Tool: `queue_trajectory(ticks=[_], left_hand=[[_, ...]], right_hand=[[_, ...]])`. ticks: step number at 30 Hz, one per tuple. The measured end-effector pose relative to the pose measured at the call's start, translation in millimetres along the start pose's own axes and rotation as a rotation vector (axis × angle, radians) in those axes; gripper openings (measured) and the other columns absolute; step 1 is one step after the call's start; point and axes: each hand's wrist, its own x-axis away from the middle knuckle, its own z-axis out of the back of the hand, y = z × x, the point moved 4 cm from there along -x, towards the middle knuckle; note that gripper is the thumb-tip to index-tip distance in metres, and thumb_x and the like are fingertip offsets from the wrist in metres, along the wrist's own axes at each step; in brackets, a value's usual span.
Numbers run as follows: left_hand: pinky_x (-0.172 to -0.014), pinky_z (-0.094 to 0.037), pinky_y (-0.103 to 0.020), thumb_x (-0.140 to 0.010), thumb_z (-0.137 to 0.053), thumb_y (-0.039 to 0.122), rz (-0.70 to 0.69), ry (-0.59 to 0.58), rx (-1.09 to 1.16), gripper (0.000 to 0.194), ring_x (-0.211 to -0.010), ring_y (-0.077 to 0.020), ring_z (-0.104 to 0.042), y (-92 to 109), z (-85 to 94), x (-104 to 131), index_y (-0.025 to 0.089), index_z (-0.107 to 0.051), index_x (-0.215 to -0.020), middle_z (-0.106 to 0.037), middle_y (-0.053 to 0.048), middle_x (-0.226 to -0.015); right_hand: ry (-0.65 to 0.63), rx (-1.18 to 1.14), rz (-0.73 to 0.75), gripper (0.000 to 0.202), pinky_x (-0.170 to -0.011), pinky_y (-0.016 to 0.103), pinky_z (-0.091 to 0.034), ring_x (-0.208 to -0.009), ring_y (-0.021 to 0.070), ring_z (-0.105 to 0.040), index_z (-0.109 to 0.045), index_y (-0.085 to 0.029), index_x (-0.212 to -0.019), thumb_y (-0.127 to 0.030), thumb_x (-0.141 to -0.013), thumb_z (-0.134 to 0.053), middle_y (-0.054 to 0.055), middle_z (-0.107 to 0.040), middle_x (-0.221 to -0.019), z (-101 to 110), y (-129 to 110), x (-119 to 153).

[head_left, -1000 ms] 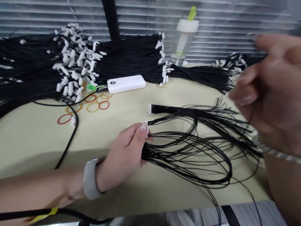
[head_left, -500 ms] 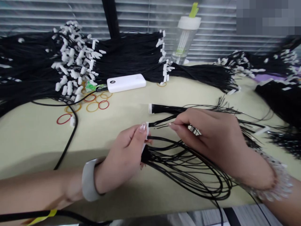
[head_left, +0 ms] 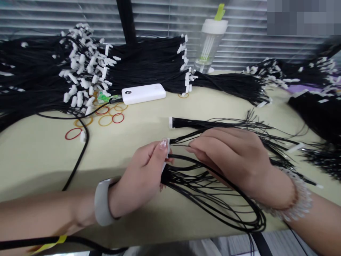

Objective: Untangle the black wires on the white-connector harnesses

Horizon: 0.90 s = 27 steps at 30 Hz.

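My left hand (head_left: 145, 170) is closed around a white connector (head_left: 168, 146), its thumb pressed on the near face. Black wires (head_left: 183, 190) fan out rightward from that hand and loop back over the table. My right hand (head_left: 229, 156) pinches a thin black wire (head_left: 179, 145) between thumb and finger, just right of the connector. The wire's end reaches the connector's edge; whether it sits inside a slot I cannot tell. Behind both hands lies another wire bundle (head_left: 186, 123) with a white connector (head_left: 171, 122) on its left end.
Piles of black cables (head_left: 149, 64) with white plugs line the back. A white power bank (head_left: 144, 94) lies in front, trailing a black cord (head_left: 84, 153). Rubber bands (head_left: 105, 120) are scattered at left. A clear bottle (head_left: 210, 46) stands by the blinds. More wires (head_left: 317, 113) lie at right.
My right hand has turned and its fingers have curled in, bringing the pinched wire up to the connector. The wrist has shifted left. My left hand has barely moved.
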Motion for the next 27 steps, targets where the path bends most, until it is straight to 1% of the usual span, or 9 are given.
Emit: queue_trajectory(ticks=[2,7,13,16,19,21,23,25,27], left_hand=[[-0.033,-0.033,-0.016,-0.084,-0.033,0.045,-0.021,-0.003,-0.022,0.036,-0.037,-0.0067,-0.04,1.6,0.0,0.3,0.018,-0.045,-0.064,-0.041,0.005,-0.045],[-0.034,-0.032,-0.016,-0.085,-0.032,0.042,-0.075,-0.063,-0.092,0.036,-0.037,-0.0057,-0.039,4.7,-2.1,1.5,0.018,-0.043,-0.062,-0.041,0.005,-0.047],[-0.034,-0.033,-0.016,-0.085,-0.031,0.043,-0.096,-0.129,-0.152,0.036,-0.036,-0.0054,-0.04,5.8,-3.6,2.2,0.017,-0.045,-0.063,-0.043,0.005,-0.049],[-0.034,-0.034,-0.015,-0.084,-0.032,0.046,-0.058,-0.095,-0.092,0.036,-0.037,-0.0058,-0.041,3.3,-2.8,1.5,0.018,-0.046,-0.066,-0.042,0.005,-0.048],[-0.036,-0.039,-0.015,-0.083,-0.036,0.047,-0.041,0.029,-0.03,0.034,-0.045,-0.0065,-0.046,1.5,0.9,-1.2,0.018,-0.048,-0.07,-0.048,0.004,-0.059],[-0.038,-0.043,-0.016,-0.082,-0.038,0.047,-0.03,0.096,0.012,0.032,-0.049,-0.0074,-0.049,1.0,3.0,-3.5,0.018,-0.049,-0.074,-0.051,0.002,-0.067],[-0.037,-0.045,-0.018,-0.081,-0.039,0.048,-0.014,0.113,0.062,0.032,-0.048,-0.0078,-0.049,1.1,3.3,-5.5,0.018,-0.049,-0.076,-0.053,0.001,-0.072],[-0.036,-0.046,-0.019,-0.08,-0.039,0.048,0.006,0.108,0.092,0.032,-0.048,-0.0079,-0.05,1.5,3.0,-6.4,0.018,-0.049,-0.074,-0.054,0.0,-0.073],[-0.036,-0.045,-0.018,-0.079,-0.04,0.049,0.01,0.122,0.082,0.033,-0.047,-0.008,-0.049,2.2,3.8,-6.2,0.017,-0.048,-0.072,-0.054,0.001,-0.07]], right_hand=[[0.004,-0.007,0.042,0.017,-0.057,0.023,-0.039,-0.064,0.0112,-0.052,-0.057,-0.015,-0.069,-0.016,-0.082,-0.046,0.003,-0.058,-0.066,0.3,-1.5,-1.1],[-0.073,-0.045,0.11,0.024,-0.054,0.025,-0.039,-0.059,0.0114,-0.05,-0.06,-0.013,-0.072,-0.014,-0.083,-0.04,0.004,-0.058,-0.064,-2.0,-5.9,-3.2],[-0.072,-0.034,0.121,0.024,-0.057,0.025,-0.039,-0.062,0.0118,-0.051,-0.059,-0.015,-0.074,-0.015,-0.084,-0.037,0.003,-0.058,-0.066,-4.9,-8.8,-2.9],[-0.061,0.013,-0.013,0.018,-0.053,0.023,-0.036,-0.06,0.0105,-0.049,-0.055,-0.017,-0.074,-0.026,-0.084,-0.043,0.001,-0.055,-0.067,-0.1,4.6,-4.1],[-0.024,0.079,-0.237,0.033,-0.048,0.022,-0.033,-0.055,0.0096,-0.046,-0.049,-0.017,-0.069,-0.048,-0.072,-0.056,0.001,-0.054,-0.066,16.4,32.3,-1.5],[-0.13,0.047,-0.304,0.037,-0.043,0.022,-0.031,-0.045,0.0073,-0.041,-0.049,-0.017,-0.062,-0.053,-0.067,-0.059,-0.001,-0.052,-0.057,23.1,49.6,3.7],[-0.372,-0.029,-0.317,0.032,-0.039,0.02,-0.028,-0.037,0.0049,-0.037,-0.052,-0.018,-0.057,-0.046,-0.072,-0.056,-0.004,-0.048,-0.046,19.5,61.0,12.2],[-0.596,-0.097,-0.314,0.026,-0.04,0.019,-0.03,-0.037,0.0045,-0.039,-0.056,-0.02,-0.058,-0.036,-0.079,-0.051,-0.004,-0.05,-0.046,10.7,65.6,22.7],[-0.721,-0.164,-0.279,0.026,-0.043,0.018,-0.034,-0.043,0.0048,-0.044,-0.057,-0.02,-0.062,-0.032,-0.082,-0.047,-0.003,-0.055,-0.051,2.0,64.0,31.0]])
